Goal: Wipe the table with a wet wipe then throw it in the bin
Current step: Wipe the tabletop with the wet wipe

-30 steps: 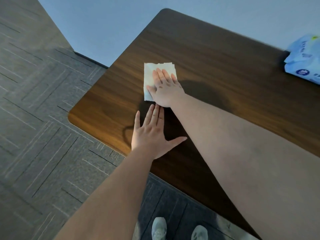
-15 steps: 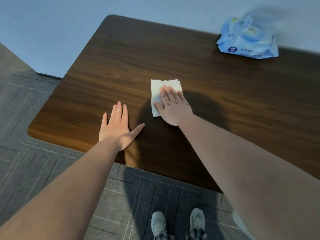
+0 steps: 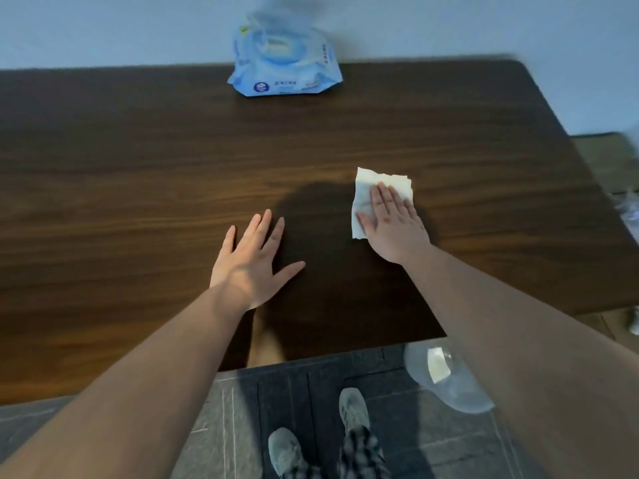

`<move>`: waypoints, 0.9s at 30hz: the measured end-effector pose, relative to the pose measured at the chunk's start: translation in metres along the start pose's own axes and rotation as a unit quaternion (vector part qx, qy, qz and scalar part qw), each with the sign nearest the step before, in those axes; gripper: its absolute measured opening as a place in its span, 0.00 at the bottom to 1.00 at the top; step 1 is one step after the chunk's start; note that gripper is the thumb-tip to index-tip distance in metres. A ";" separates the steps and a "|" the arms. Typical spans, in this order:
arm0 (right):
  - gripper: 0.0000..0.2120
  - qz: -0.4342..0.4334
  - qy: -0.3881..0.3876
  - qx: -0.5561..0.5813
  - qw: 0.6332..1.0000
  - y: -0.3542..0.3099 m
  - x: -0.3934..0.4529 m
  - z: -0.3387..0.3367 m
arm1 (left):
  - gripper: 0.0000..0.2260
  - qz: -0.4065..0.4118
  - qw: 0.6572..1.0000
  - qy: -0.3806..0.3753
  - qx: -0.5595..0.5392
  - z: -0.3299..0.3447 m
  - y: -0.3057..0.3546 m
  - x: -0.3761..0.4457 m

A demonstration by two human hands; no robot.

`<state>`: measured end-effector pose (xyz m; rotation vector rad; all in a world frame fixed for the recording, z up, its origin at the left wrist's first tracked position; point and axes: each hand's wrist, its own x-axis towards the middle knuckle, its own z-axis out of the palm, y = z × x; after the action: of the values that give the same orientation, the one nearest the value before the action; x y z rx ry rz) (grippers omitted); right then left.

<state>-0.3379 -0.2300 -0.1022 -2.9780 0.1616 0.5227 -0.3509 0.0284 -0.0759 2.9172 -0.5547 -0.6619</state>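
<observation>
— Two hands are resting on the dark wood-grain table. What is each doing?

— The right hand is lying flat, fingers extended, pressing on the white wet wipe, right of the table's middle. The left hand is lying open and empty, fingers spread, palm down on bare wood.

— And the room?

— A blue wipes pack is sitting at the far edge against a pale wall. Grey floor tiles are showing below, with two shoes and a clear-bagged bin near the table's front edge.

wipe white | table dark woodgrain | pack blue
</observation>
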 end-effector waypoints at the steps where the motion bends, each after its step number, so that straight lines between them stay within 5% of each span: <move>1: 0.32 0.019 0.000 0.005 1.000 0.021 -0.003 -0.001 | 0.36 0.015 1.000 -0.003 0.013 0.000 0.016 0.007; 6: 0.32 0.117 0.009 0.026 0.993 0.121 -0.017 -0.006 | 0.36 0.076 0.996 -0.017 0.043 0.005 0.082 0.040; 13: 0.32 0.219 0.022 0.059 0.974 0.208 -0.041 -0.011 | 0.36 0.057 0.996 -0.043 0.050 0.016 0.103 0.055; 27: 0.32 0.241 0.005 0.066 0.968 0.195 -0.082 0.001 | 0.36 0.055 0.998 -0.034 0.024 0.014 0.104 0.052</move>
<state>-0.4395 -0.4153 -0.0933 -2.8004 0.8986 0.5170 -0.3477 -0.0876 -0.0914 2.8913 -0.7408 -0.7454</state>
